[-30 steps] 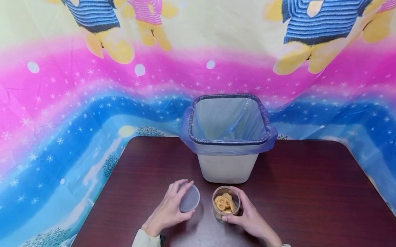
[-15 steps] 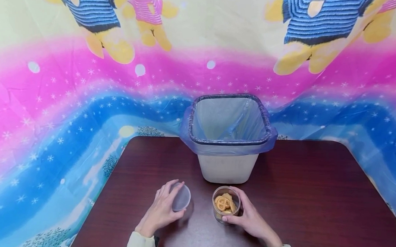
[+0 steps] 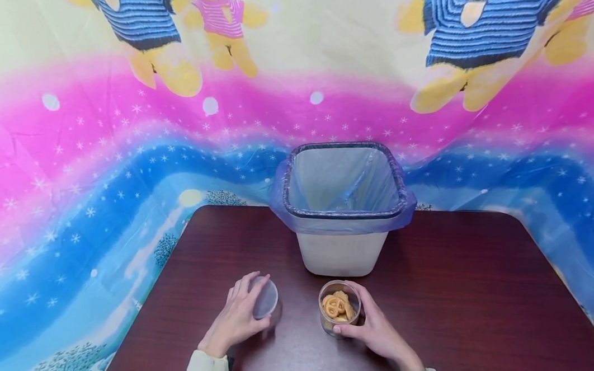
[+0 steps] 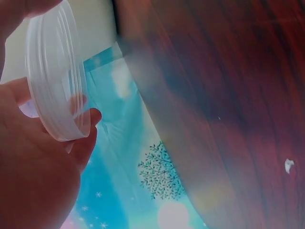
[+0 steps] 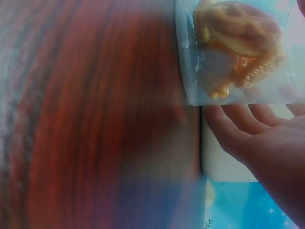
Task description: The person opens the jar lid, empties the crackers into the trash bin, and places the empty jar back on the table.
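Observation:
My left hand [image 3: 235,317] grips a round, clear plastic lid [image 3: 265,298] by its rim, thumb on one side and fingers on the other. The lid [image 4: 56,76] is tilted on edge in the left wrist view, held off the table. To the right, my right hand [image 3: 377,327] holds a clear plastic jar [image 3: 329,325] around its side. Through the jar's uncovered top show golden cookies [image 3: 336,305], one of them pretzel-shaped. In the right wrist view the jar [image 5: 190,81] stands on the tabletop with the fingers along its wall.
Just behind the jar stands a white bin [image 3: 343,253] lined with a translucent blue bag [image 3: 277,200]. Both rest on a dark reddish-brown table [image 3: 458,289]. A printed bear-and-snowflake cloth [image 3: 137,126] hangs behind. A small white scrap [image 4: 289,165] lies on the wood.
My left hand has moved left with the lid, away from the jar. The right hand and the jar have stayed in place.

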`<action>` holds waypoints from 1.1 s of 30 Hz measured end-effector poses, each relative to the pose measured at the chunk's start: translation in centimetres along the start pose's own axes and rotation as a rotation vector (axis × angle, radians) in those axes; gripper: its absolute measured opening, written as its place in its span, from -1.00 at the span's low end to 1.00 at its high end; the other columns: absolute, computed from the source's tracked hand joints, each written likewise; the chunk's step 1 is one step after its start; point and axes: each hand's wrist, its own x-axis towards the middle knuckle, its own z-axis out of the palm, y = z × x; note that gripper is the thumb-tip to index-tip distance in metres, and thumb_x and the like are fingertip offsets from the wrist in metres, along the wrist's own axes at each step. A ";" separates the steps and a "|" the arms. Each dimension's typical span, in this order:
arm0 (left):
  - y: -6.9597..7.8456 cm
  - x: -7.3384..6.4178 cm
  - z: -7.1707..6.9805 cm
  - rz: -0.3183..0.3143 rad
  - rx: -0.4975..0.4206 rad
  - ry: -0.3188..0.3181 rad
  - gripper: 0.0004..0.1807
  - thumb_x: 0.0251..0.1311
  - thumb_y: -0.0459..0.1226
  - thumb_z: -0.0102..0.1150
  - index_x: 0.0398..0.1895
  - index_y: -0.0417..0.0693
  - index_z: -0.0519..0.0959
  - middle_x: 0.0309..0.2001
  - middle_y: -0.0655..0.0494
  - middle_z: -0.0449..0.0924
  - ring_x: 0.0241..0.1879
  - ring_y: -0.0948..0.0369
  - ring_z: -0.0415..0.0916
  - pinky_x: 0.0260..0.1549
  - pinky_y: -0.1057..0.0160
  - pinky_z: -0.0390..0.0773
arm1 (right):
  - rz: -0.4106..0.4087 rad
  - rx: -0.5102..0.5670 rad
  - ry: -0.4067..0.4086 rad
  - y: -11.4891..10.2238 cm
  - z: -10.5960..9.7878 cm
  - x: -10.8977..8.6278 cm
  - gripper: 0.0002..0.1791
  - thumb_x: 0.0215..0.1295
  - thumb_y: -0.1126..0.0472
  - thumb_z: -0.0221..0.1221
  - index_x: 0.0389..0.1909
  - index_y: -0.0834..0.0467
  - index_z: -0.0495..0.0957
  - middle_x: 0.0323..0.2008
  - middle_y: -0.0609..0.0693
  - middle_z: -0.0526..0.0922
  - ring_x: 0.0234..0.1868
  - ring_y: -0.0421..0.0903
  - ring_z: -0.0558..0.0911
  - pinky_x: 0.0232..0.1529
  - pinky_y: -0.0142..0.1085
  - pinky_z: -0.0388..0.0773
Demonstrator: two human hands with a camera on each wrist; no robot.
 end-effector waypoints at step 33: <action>-1.9 -1.2 0.0 -0.294 0.044 -0.104 -0.23 -0.08 -0.10 0.43 0.29 0.01 0.44 0.24 -0.31 0.28 0.13 -0.19 0.32 0.04 -0.15 0.34 | 0.032 -0.008 0.002 -0.1 -0.1 -0.1 0.00 -0.16 0.06 0.53 0.35 -0.18 0.20 0.31 -0.02 0.39 0.31 -0.04 0.36 0.27 -0.31 0.30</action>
